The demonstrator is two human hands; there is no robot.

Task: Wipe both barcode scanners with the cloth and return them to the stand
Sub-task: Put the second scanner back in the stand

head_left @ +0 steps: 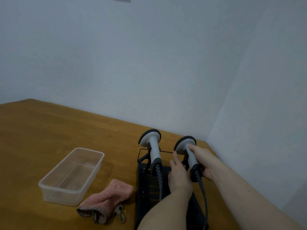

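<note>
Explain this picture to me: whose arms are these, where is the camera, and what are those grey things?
No machine here: a person's bare arms, filmed by a camera worn on the head, looking down at a wooden table. Two grey barcode scanners sit in a black stand. The right hand grips the right scanner; the left hand touches it with straight fingers. The left scanner is untouched. Beside the stand lie a pink cloth and a clear plastic box.
</note>
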